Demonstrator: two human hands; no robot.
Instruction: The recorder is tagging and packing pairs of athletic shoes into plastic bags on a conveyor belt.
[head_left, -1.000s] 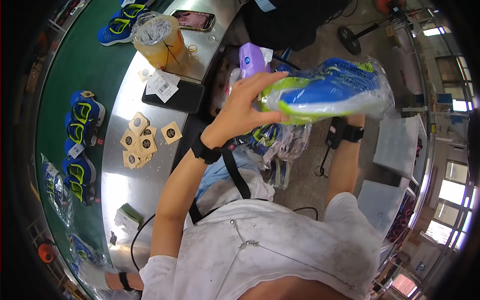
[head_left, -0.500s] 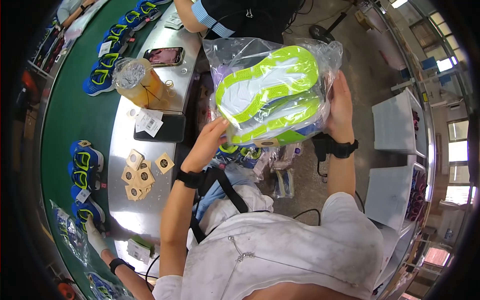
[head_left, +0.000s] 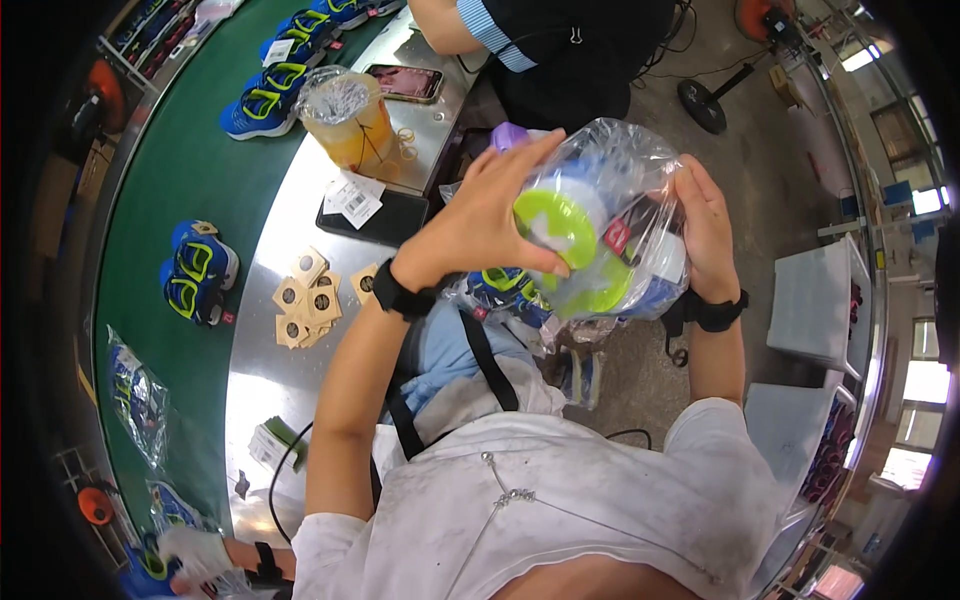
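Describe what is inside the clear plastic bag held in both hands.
Inside the clear plastic bag are blue sneakers with lime-green and white soles, plus a red tag. The left hand and right hand hide parts of its sides; what lies behind them cannot be seen.

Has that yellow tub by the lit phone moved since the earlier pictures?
No. Against the metal counter, the yellow tub keeps its place beside the lit phone; the whole view shifted instead.

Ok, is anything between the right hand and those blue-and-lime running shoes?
Yes, the clear plastic bag: it wraps the running shoes, and the right hand grips its right side from outside. Nothing else visible intervenes.
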